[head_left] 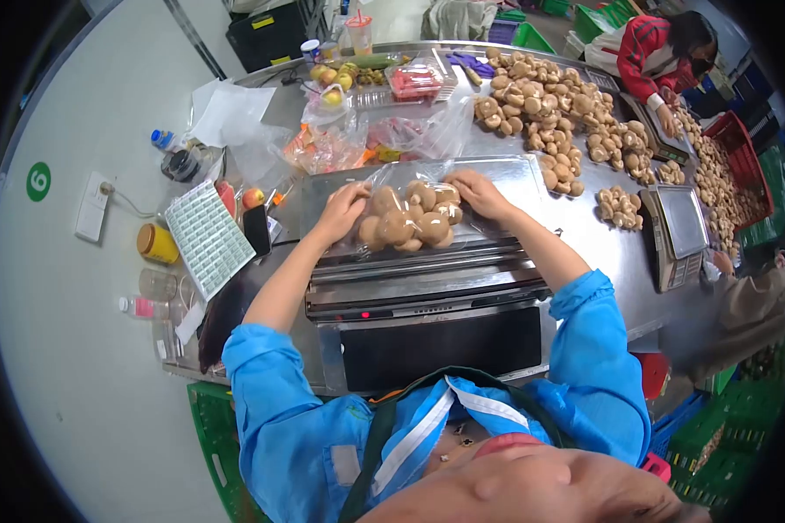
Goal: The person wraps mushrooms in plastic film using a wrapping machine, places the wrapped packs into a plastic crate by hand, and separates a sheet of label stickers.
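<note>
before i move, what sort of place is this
Probably a mushroom packing room: loose mushrooms heaped on a metal table, a weighing scale near them, and a clear bag of mushrooms.

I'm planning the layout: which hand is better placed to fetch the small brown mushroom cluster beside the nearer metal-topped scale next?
Probably the right hand: at the clear plastic bag's right side, it's nearer that brown mushroom cluster. The left hand, at the opposite side, would reach across.

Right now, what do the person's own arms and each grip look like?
Bright blue sleeves, the left sleeve and right sleeve, are pushed or rolled up near the elbows. The left grip and right grip are ungloved hands; no watch or bracelet shows.
</note>
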Motion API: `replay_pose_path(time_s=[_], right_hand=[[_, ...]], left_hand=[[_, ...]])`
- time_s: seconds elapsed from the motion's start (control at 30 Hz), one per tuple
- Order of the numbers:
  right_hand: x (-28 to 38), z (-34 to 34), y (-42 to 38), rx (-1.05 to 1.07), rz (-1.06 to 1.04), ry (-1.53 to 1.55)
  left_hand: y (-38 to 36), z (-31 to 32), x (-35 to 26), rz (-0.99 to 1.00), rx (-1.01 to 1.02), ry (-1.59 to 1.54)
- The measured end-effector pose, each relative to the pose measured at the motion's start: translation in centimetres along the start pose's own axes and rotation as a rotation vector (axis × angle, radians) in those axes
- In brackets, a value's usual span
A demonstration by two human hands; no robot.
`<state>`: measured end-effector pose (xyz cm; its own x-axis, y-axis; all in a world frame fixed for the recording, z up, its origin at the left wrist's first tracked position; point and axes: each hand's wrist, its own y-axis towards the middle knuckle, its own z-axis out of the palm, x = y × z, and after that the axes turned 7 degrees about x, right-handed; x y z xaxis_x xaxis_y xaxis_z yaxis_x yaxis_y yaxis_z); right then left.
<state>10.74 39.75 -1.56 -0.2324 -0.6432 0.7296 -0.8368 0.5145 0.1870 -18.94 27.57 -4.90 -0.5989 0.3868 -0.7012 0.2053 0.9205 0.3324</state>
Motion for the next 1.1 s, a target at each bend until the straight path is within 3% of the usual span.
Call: replay_pose_path(time_s=[0.07,0.13,0.27,0.33,0.37,0.47,0.53,0.6,0.63,0.67,0.73,0.77,0.8,0.87,0.93,1.0,1.03,1.07,1.1], right_hand=[[0.2,1.4,-2.1,-0.003,0.200,0.364],[2.5,2.3,-4.9,0.006,0.131,0.312],[6.9,1.7,-7.9,0.104,0.205,0.230],[7.6,2.0,-8.1,0.055,0.231,0.238],[9.7,1.5,-8.5,-0.039,0.204,0.216],[12.7,2.6,-12.7,-0.059,0.237,0.557],[10.4,5.5,-16.6,0.099,0.530,0.616],[12.0,7.3,-18.1,0.122,0.819,0.910],[11.1,8.0,-19.1,0.182,0.795,0.840],[8.7,10.1,-21.1,0.103,0.687,0.717],[9.4,11.6,-23.5,-0.043,0.475,0.212],[9.4,11.6,-24.2,-0.039,0.479,0.204],[9.6,12.1,-25.1,-0.074,0.621,0.396],[11.2,11.0,-26.1,-0.193,0.895,0.819],[12.9,9.2,-28.8,-0.102,0.861,1.069],[13.2,10.1,-31.9,0.065,1.056,1.123],[11.1,13.6,-35.1,0.009,1.089,1.560],[10.8,15.2,-34.8,0.054,1.299,1.458],[9.6,18.1,-34.5,0.038,1.355,1.500]], left_hand=[[-1.9,-0.8,-1.5,-0.285,0.217,-0.460],[-4.4,-0.9,-5.1,-0.402,0.255,-0.575],[-7.0,-1.1,-7.5,-0.220,0.210,-0.310],[-7.6,-0.5,-8.1,-0.359,0.084,-0.621],[-7.8,-1.2,-11.0,-0.420,0.059,-0.538],[-12.3,0.0,-14.8,-0.490,0.008,-0.789],[-14.8,1.3,-17.1,-0.696,0.075,-0.869],[-18.2,4.6,-14.6,-0.953,0.160,-1.088],[-19.5,6.0,-14.1,-0.935,0.079,-1.042],[-20.3,6.9,-13.5,-0.863,0.087,-0.715],[-21.9,7.7,-14.6,-0.583,-0.006,-0.385],[-22.4,8.4,-14.8,-0.391,-0.175,-0.193],[-23.5,8.6,-15.3,-0.396,-0.167,-0.200],[-25.8,7.9,-16.4,-1.019,-0.235,-1.114],[-28.4,7.4,-19.5,-1.121,-0.146,-1.240],[-33.9,10.4,-18.0,-1.205,0.130,-1.078],[-35.9,13.3,-16.4,-1.195,0.127,-1.099],[-36.7,16.4,-15.3,-1.186,0.127,-1.119],[-35.0,18.9,-15.4,-1.165,0.045,-1.088]])
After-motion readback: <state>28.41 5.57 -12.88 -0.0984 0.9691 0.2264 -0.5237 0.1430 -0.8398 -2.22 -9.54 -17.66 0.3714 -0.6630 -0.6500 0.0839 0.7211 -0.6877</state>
